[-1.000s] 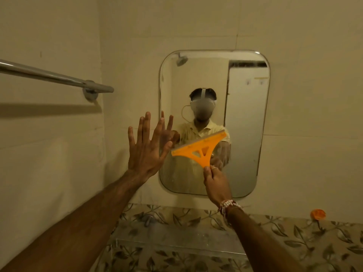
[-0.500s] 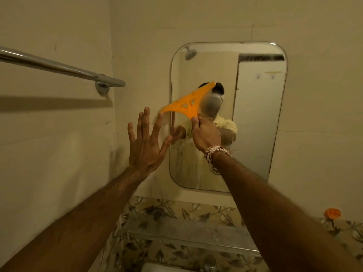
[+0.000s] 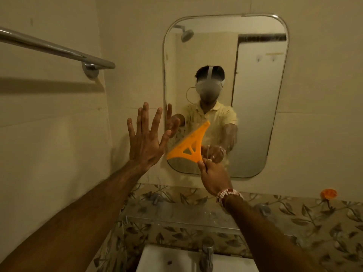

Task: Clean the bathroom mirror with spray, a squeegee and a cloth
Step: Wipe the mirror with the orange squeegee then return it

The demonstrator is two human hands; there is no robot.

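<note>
Above right hand [image 3: 213, 178], flat orange plastic squeegee [image 3: 188, 147] was pinched at handle tip; judged light, stiff; left hand [image 3: 145, 142] spread

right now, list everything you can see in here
mirror: 1, chrome-edged, on the wall ahead
squeegee: 1, orange, in front of the mirror's lower left
towel bar: 1, chrome, left wall
glass shelf: 1, clear, below the mirror
sink: 1, white, bottom edge
tap: 1, chrome, on the sink
small round thing: 1, orange, far right
bracelet: 1, white beads, right wrist
left hand: 1, fingers spread, beside the mirror's left edge
right hand: 1, pinches the squeegee's handle
</note>
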